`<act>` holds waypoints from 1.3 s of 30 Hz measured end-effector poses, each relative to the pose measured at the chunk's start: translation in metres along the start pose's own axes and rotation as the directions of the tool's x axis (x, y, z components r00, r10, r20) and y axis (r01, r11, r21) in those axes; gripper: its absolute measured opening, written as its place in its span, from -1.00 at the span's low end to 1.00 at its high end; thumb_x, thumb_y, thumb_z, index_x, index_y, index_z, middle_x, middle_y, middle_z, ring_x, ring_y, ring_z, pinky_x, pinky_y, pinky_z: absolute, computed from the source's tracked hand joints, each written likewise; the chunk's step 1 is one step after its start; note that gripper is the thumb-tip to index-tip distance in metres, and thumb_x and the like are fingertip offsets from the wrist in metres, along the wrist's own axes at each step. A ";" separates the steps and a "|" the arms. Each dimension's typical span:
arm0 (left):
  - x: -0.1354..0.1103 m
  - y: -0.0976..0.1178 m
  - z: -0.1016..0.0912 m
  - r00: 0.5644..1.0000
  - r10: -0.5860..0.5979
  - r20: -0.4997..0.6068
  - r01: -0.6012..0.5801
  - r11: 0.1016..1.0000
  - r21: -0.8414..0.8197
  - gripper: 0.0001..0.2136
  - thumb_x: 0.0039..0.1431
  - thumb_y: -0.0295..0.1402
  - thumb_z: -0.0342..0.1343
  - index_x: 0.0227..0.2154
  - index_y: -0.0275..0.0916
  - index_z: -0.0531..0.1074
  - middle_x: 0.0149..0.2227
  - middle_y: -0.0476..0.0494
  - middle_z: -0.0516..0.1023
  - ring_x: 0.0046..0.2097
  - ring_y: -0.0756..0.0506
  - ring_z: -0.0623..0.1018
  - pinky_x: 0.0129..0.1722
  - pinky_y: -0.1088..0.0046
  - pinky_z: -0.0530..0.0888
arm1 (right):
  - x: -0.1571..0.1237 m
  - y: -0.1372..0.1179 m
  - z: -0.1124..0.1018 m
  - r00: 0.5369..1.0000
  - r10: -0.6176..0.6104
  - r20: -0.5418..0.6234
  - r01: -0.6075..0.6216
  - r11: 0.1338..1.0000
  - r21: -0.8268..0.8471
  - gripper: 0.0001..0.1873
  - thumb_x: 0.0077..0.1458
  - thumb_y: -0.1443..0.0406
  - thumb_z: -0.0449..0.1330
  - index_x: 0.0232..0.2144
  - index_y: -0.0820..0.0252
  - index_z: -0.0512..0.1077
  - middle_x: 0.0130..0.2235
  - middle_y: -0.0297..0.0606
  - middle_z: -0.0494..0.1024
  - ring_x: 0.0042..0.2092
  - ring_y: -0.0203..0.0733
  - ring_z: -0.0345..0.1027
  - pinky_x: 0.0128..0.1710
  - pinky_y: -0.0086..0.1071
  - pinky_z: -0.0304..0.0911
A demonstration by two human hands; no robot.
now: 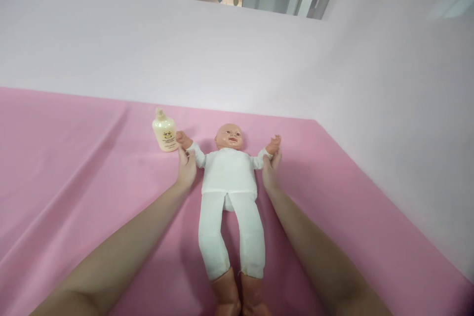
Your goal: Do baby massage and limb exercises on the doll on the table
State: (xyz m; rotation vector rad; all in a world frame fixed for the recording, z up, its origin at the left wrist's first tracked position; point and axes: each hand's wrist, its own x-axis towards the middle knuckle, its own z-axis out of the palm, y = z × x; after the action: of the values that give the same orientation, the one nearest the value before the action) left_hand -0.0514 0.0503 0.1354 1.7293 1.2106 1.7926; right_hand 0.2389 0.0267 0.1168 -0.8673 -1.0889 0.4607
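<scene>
A baby doll [229, 177] in a white cloth suit lies on its back on the pink sheet [74, 173], head away from me and arms spread. My left hand [186, 168] is closed round the doll's wrist on the left side. My right hand [271, 170] is closed round the doll's other wrist on the right side. A small cream lotion bottle [165, 132] stands upright just beyond my left hand, close to the doll's fist.
The pink sheet covers the whole surface and has long creases on the left. A plain white partition [222, 54] rises behind and along the right side [407, 123]. Ceiling lights show above the partition.
</scene>
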 end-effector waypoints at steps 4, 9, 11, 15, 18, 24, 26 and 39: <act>0.008 -0.024 -0.003 0.959 -0.220 -0.177 0.212 0.975 -0.066 -0.55 0.45 -0.06 -0.18 0.30 -0.02 0.05 0.38 -0.26 0.25 0.40 -0.20 0.29 0.28 0.05 0.41 | 0.007 0.024 -0.010 0.984 0.120 -0.130 -0.119 0.993 0.018 -0.27 0.24 0.19 0.04 0.40 0.06 -0.04 0.45 -0.05 0.04 0.44 -0.05 0.03 0.38 0.04 0.09; 0.011 -0.043 -0.004 0.953 -0.202 -0.226 0.202 0.979 -0.025 -0.61 0.45 -0.03 -0.23 0.21 -0.02 0.18 0.26 -0.23 0.42 0.32 -0.20 0.41 0.18 0.06 0.52 | 0.009 0.039 -0.015 0.986 0.090 -0.137 -0.095 0.995 -0.033 -0.28 0.24 0.19 0.02 0.41 0.04 -0.02 0.42 -0.05 0.12 0.38 -0.04 0.14 0.29 -0.01 0.26; 0.010 -0.043 -0.004 0.953 -0.205 -0.222 0.194 0.979 -0.069 -0.61 0.44 -0.05 -0.18 0.23 0.01 0.15 0.29 -0.21 0.39 0.35 -0.20 0.38 0.22 0.04 0.48 | 0.008 0.034 -0.012 0.990 0.078 -0.119 -0.083 0.996 -0.033 -0.27 0.24 0.19 0.02 0.41 0.05 -0.03 0.44 -0.07 0.08 0.41 -0.05 0.10 0.32 -0.02 0.22; 0.009 -0.036 -0.003 0.932 -0.289 -0.218 0.261 0.954 -0.146 -0.60 0.43 -0.09 -0.14 0.24 -0.02 0.13 0.35 -0.25 0.31 0.37 -0.22 0.34 0.27 -0.01 0.43 | 0.006 0.017 -0.006 0.982 0.139 -0.128 -0.135 0.990 0.040 -0.26 0.21 0.20 0.05 0.39 0.09 -0.02 0.47 -0.07 0.02 0.44 -0.07 0.02 0.39 -0.01 0.08; 0.009 -0.026 -0.003 0.952 -0.236 -0.194 0.222 0.971 -0.089 -0.57 0.44 -0.10 -0.16 0.29 -0.02 0.09 0.38 -0.26 0.25 0.37 -0.19 0.35 0.27 0.07 0.45 | 0.005 0.007 -0.004 0.981 0.155 -0.117 -0.150 0.987 0.051 -0.28 0.22 0.20 0.07 0.38 0.10 0.01 0.47 -0.05 0.02 0.45 -0.06 0.01 0.39 0.00 0.07; 0.000 0.005 0.000 1.000 0.004 0.019 -0.005 0.998 0.066 -0.51 0.44 -0.10 -0.10 0.35 -0.04 0.07 0.30 -0.26 0.36 0.30 -0.14 0.42 0.24 0.22 0.45 | -0.003 -0.009 0.000 0.999 0.039 0.033 -0.041 0.999 0.034 -0.30 0.24 0.19 0.13 0.37 0.05 0.06 0.43 -0.06 0.15 0.40 -0.06 0.12 0.35 -0.04 0.16; -0.004 0.016 0.002 0.993 0.058 0.106 -0.068 0.993 0.096 -0.49 0.42 -0.10 -0.06 0.35 -0.11 0.11 0.29 -0.30 0.37 0.29 -0.19 0.42 0.27 0.15 0.41 | -0.006 -0.013 0.002 0.996 -0.007 0.094 0.004 1.000 0.023 -0.32 0.22 0.21 0.15 0.35 0.09 0.12 0.38 -0.05 0.25 0.37 -0.05 0.19 0.34 -0.05 0.18; -0.008 0.029 0.009 0.908 0.128 0.400 -0.238 0.941 0.239 -0.61 0.32 -0.26 0.05 0.18 -0.09 0.45 0.15 -0.21 0.49 0.23 -0.23 0.43 0.31 0.05 0.34 | -0.008 -0.013 0.004 0.902 -0.167 0.398 0.289 0.919 -0.269 -0.39 -0.03 0.46 0.06 0.07 0.03 0.50 0.08 -0.24 0.57 0.14 -0.02 0.39 0.26 -0.03 0.26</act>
State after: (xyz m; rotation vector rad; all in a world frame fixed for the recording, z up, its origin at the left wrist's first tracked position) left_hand -0.0327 0.0309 0.1521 2.2950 1.2080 1.3265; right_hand 0.2309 0.0148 0.1232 -0.9422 -1.6303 0.2501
